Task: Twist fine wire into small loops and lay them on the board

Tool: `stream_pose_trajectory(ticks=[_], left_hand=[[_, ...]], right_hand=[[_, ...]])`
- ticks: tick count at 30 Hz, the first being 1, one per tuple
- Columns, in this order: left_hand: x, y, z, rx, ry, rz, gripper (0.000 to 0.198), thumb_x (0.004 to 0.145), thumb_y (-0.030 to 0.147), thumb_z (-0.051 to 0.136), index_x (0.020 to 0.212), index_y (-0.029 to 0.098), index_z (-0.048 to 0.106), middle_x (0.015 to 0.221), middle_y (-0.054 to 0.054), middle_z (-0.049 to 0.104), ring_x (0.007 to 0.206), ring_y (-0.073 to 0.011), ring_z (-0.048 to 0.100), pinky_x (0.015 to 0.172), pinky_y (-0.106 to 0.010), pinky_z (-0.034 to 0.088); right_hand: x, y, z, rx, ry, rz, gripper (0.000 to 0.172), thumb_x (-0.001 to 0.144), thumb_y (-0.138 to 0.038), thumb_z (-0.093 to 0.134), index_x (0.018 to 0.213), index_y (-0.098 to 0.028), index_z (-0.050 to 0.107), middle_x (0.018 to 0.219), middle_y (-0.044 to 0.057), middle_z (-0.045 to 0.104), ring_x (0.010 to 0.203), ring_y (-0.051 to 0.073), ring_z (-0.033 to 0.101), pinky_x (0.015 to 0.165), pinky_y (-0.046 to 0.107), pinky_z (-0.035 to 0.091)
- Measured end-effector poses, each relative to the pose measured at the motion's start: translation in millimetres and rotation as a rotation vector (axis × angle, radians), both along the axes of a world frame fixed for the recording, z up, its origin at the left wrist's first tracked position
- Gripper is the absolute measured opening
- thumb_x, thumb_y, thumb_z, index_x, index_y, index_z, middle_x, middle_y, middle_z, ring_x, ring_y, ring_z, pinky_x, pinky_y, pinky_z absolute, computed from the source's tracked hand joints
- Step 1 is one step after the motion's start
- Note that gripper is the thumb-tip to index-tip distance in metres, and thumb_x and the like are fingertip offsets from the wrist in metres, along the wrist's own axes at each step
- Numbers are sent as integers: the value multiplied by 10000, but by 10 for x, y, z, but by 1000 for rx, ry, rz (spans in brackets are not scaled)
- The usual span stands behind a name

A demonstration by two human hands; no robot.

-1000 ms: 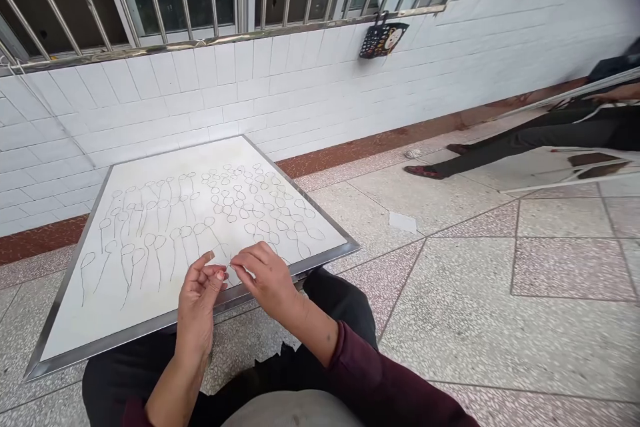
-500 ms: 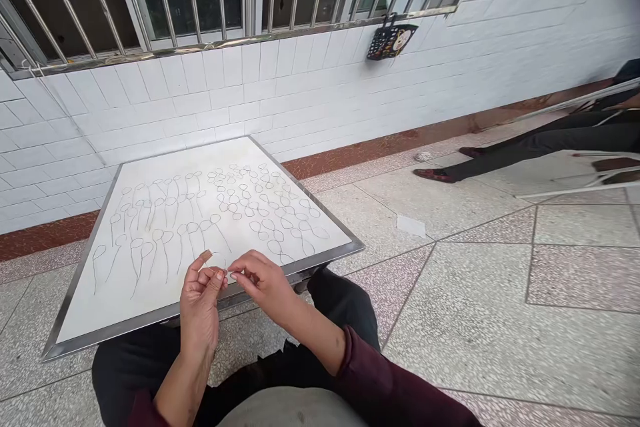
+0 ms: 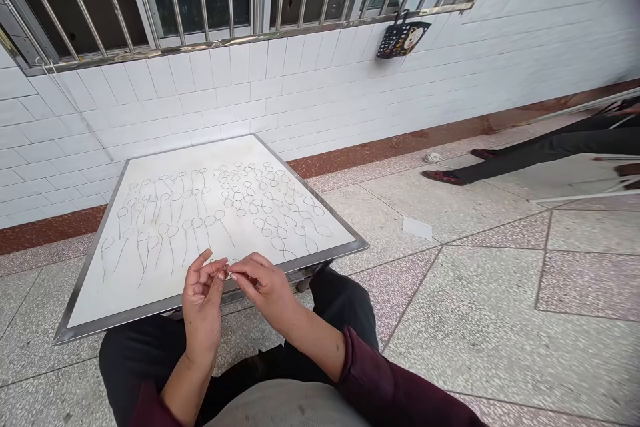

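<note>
My left hand (image 3: 205,287) pinches a thin dark wire between thumb and forefinger, just over the near edge of the white table (image 3: 115,300). Close against it, my right hand (image 3: 263,283) is closed in a pinch on the same wire. Fingertips cover most of the wire, so its shape is hard to make out. On the left half of the tabletop lie rows of wire pieces (image 3: 173,230), each with one loop and a long tail. Several wires twisted into multiple loops (image 3: 273,220) are spread over the right half.
A white tiled wall (image 3: 200,110) with a barred window stands behind the table. From the bars hangs a black patterned basket (image 3: 403,39). At the right, a seated person's legs (image 3: 525,150) stretch across the floor near a white paper scrap (image 3: 417,227).
The whole view has shifted slightly, so the table and wall sit a little further right. Both hands remain pinched together, with small movements of the fingers around the wire.
</note>
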State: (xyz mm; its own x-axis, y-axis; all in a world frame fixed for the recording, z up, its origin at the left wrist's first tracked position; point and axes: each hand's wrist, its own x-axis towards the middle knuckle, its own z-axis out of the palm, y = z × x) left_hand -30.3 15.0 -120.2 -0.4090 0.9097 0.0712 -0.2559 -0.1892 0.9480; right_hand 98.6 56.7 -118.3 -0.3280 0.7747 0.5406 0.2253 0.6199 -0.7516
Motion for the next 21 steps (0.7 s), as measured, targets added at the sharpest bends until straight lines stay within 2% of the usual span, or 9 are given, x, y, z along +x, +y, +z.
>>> stream_pose_trajectory(ticks=[3,6,11,14,16,19,21], left_hand=[[24,-42,2,23,-40,-43,538,797,318,719,1288,246,511,1149,-95,674,1115,-215,611,988,-385,450],[44,-45,-27,21,-56,-23,524,786,303,733,1264,245,528,1163,-97,663,1140,-218,600,998,-384,451],[66,-16,-69,-10,-71,28,491,788,304,734,1240,247,551,1141,-83,663,1105,-197,609,988,-364,460],[70,-2,-76,-21,-107,41,461,793,309,729,1220,243,569,1112,-74,671,1057,-181,622,965,-347,470],[70,7,-81,-14,-140,52,450,788,304,735,1205,240,580,1082,-65,676,1030,-175,630,955,-344,473],[68,19,-96,-5,-172,67,436,775,296,745,1180,233,596,1046,-56,680,1007,-176,640,947,-348,476],[66,25,-111,-14,-181,68,434,771,291,748,1174,228,600,1036,-55,684,984,-175,647,937,-347,479]], right_hand=[[11,-7,-31,147,-79,-38,231,928,-147,511,1047,-240,685,876,44,640,775,133,624,669,240,515],[14,-10,-75,260,-170,-88,239,931,-141,507,1067,-230,683,889,55,649,784,138,626,662,233,516],[10,-6,-98,347,-220,-128,221,938,-150,509,1059,-220,680,850,57,650,783,148,627,646,238,520],[13,-6,-109,275,-188,-84,245,940,-158,508,1123,-248,644,920,54,648,805,147,632,670,248,532],[2,-9,-144,176,-123,-50,253,927,-161,524,1137,-265,619,998,57,622,742,126,616,654,253,537],[-54,-14,-230,-41,113,-63,270,856,-168,606,1109,-254,566,1082,64,541,694,103,578,575,244,525],[-108,-18,-281,-256,304,-59,335,790,-196,678,1080,-247,518,1045,45,520,726,113,571,544,231,508]])
